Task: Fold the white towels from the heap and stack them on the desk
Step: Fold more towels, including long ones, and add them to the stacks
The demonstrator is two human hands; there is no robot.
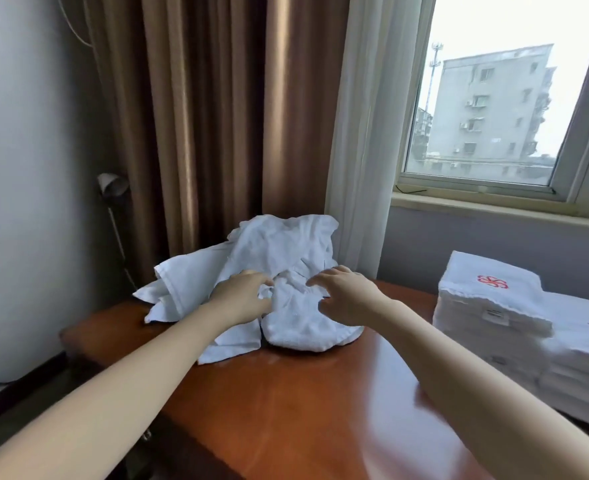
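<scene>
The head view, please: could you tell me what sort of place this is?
Probably a hotel room: folded white towels with red embroidered logos stacked on a glossy reddish-brown wooden desk, beside long brown curtains.

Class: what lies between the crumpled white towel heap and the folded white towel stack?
In the head view, bare reddish-brown wooden desk top, with the right forearm crossing above it.

- Heap of towels [279, 258], at 12 o'clock on the desk: soft white terry cloth, matt, nubbly, creased.
- Desk [303, 403]: reddish-brown wood, smooth, with a glossy varnish.
- Folded stack [494, 306], at 3 o'clock: the same matt white cloth, with red stitched emblems.
- Brown curtain [199, 116], at 11 o'clock: smooth cloth with a satin sheen.
- Pale curtain [365, 116], at 1 o'clock: thin matt cloth.
</scene>
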